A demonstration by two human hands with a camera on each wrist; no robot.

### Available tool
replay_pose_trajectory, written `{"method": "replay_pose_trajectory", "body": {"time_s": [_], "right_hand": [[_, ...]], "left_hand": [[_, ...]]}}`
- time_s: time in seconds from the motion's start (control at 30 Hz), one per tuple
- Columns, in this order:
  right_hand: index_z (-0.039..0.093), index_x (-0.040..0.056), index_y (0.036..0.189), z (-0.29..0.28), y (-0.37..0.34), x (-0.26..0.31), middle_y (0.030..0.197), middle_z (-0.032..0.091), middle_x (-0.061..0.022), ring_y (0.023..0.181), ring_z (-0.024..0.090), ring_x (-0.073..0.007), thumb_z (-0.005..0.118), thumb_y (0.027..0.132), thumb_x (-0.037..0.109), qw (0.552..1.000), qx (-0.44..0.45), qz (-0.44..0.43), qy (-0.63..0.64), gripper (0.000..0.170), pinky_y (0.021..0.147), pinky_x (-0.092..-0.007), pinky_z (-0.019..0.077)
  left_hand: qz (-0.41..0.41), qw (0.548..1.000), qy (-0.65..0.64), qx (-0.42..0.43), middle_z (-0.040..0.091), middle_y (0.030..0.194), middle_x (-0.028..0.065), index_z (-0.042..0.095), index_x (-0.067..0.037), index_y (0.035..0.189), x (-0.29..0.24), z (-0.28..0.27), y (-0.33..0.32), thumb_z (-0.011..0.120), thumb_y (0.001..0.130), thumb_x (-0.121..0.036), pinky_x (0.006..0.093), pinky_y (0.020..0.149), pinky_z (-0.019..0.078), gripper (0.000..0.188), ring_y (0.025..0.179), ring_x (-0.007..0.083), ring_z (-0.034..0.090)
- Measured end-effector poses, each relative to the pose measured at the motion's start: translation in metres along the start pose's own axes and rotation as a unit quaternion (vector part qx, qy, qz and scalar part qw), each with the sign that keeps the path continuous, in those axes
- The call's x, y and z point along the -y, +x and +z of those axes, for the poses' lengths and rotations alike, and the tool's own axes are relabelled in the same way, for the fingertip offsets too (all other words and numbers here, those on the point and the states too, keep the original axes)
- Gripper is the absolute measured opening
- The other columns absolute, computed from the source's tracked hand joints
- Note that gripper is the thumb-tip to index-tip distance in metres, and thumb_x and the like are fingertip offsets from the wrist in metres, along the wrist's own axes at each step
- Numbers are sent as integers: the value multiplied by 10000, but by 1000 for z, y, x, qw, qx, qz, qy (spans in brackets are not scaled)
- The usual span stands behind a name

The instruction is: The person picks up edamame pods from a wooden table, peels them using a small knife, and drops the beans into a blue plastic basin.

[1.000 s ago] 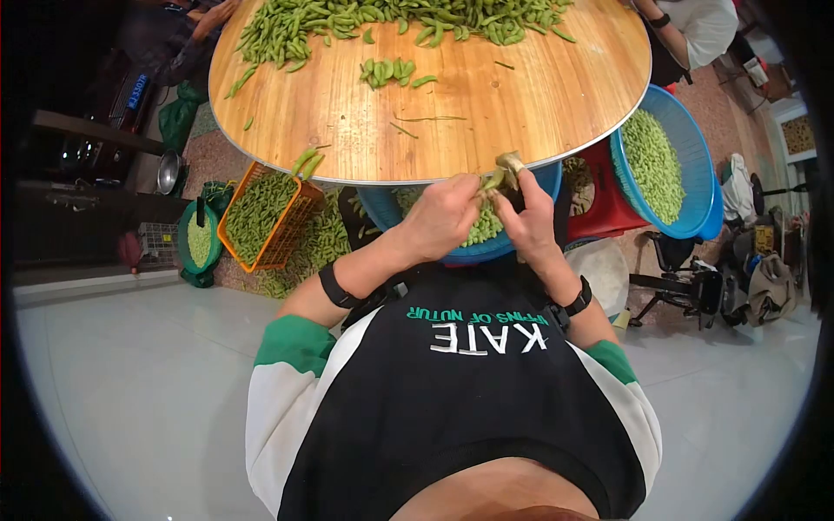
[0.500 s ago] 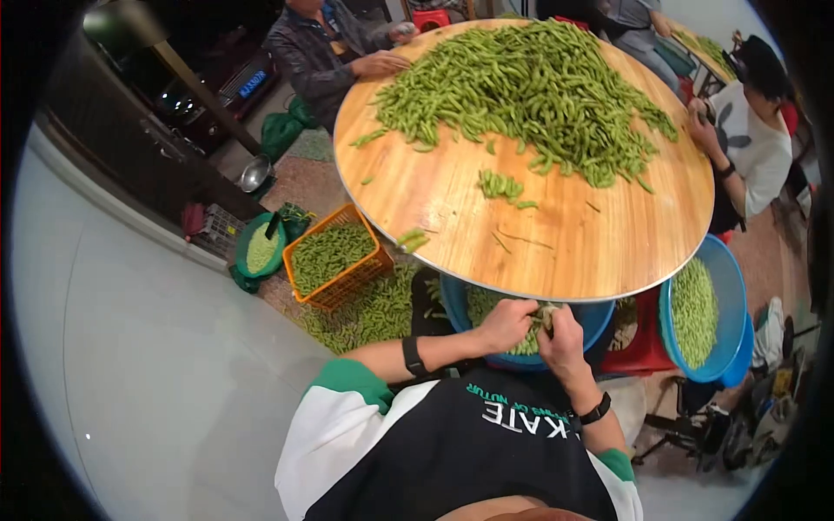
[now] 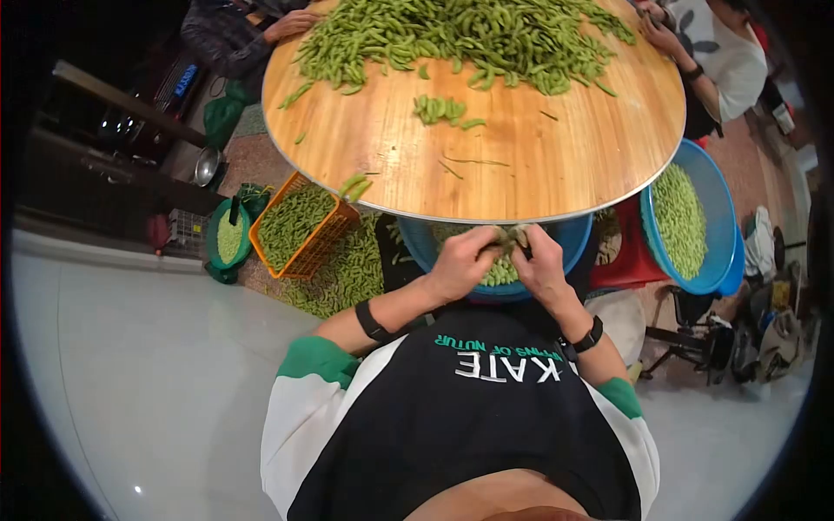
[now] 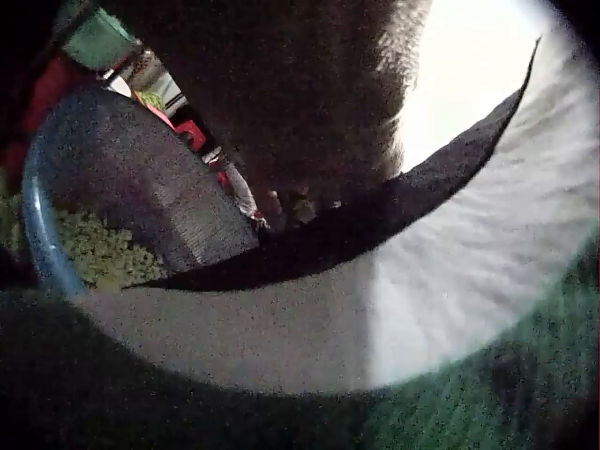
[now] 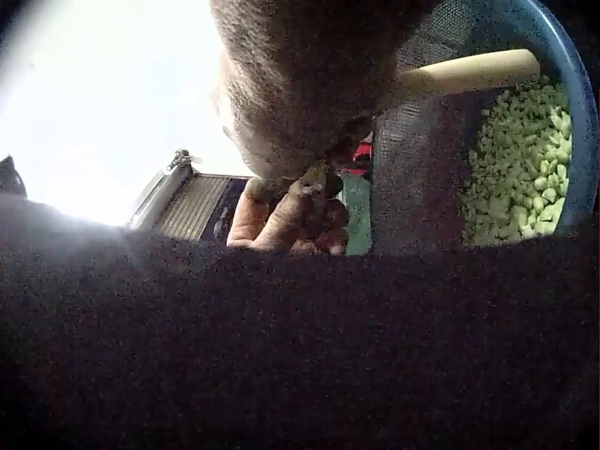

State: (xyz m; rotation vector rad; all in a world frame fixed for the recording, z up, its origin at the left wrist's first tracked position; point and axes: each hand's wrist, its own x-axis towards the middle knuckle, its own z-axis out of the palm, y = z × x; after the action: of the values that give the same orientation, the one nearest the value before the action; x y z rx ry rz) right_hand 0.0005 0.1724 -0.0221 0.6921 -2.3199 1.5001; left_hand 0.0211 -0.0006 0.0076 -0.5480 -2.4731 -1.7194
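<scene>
Both hands meet just off the table's near edge, above a blue basin of shelled green soybeans. My left hand and right hand pinch a small brownish-green soybean pod between thumbs and fingertips, which partly cover it. In the right wrist view, curled fingers show in shadow around a dark greenish bit, beside the basin of beans. Cloth blocks much of the left wrist view, where beans lie inside the basin's rim and the left hand's fingers do not show.
A round wooden table bears a large heap of soybean pods and a small cluster. An orange crate of pods stands left, over pods spread on the floor. Another blue basin stands right. Two people sit across.
The head view swung up and left, then back down. The pod that stuck out above the fingers is now mostly covered by them. Both hands stay close together over the basin.
</scene>
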Motion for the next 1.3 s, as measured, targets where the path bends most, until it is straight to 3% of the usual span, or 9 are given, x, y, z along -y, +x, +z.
{"method": "replay_pose_trajectory", "body": {"time_s": [0.17,0.23,0.47,0.67,0.77,0.87,0.93,1.03,1.3], "right_hand": [[518,2,841,-11,7,1,694,459,-144,611,491,-323,657,732,-23,1000,19,-16,-1,179,548,-364,411],[512,9,805,-15,10,-2,685,462,-132,604,488,-309,698,721,-6,994,50,-94,-30,204,538,-365,404],[555,6,870,-14,6,2,723,528,-146,672,560,-308,728,715,29,994,74,-55,-60,233,574,-378,452],[547,-19,971,-23,-1,4,723,530,-172,611,542,-320,663,805,42,996,79,33,10,212,558,-373,444],[547,-23,1128,-27,-3,5,717,558,-122,575,544,-226,583,873,74,990,67,73,97,275,536,-323,441],[492,13,1304,-38,9,24,771,579,-2,575,485,-36,456,952,115,907,92,282,298,368,488,-190,397],[460,2,1324,-38,20,28,766,569,-24,549,467,-49,442,963,116,884,52,283,368,379,465,-190,383],[436,-4,1338,-30,28,25,784,565,-43,547,460,-59,438,973,123,857,28,272,436,386,456,-198,379],[417,10,1353,-23,16,26,825,568,-43,562,449,-60,441,999,172,826,58,253,500,390,452,-178,363]], "left_hand": [[27,964,251,85,624,820,189,610,11,864,-13,-77,-3,574,850,-53,414,641,502,75,733,347,629],[-109,872,426,214,627,821,204,594,-2,816,-31,-113,0,574,859,-113,461,642,491,120,750,374,618],[80,932,354,8,597,836,206,607,17,894,8,-111,118,530,864,-89,454,714,476,134,798,386,598],[-17,881,472,-9,603,869,215,608,15,863,62,-86,190,585,804,-105,475,741,469,135,844,398,589],[-7,896,444,-18,603,871,223,597,14,839,65,-87,187,617,761,-99,472,756,471,139,860,409,581],[69,922,380,-39,625,833,171,590,28,839,51,-78,160,637,756,-67,416,697,491,135,792,322,617],[-72,995,57,23,642,802,89,599,24,868,8,-69,136,661,774,-49,296,595,469,134,700,169,607],[-152,975,-152,60,640,759,30,614,0,885,-31,-49,101,679,795,-45,217,558,445,120,647,73,565],[-210,940,-252,91,657,766,35,649,11,903,-24,-28,74,652,813,-1,179,510,384,91,626,48,546]]}}
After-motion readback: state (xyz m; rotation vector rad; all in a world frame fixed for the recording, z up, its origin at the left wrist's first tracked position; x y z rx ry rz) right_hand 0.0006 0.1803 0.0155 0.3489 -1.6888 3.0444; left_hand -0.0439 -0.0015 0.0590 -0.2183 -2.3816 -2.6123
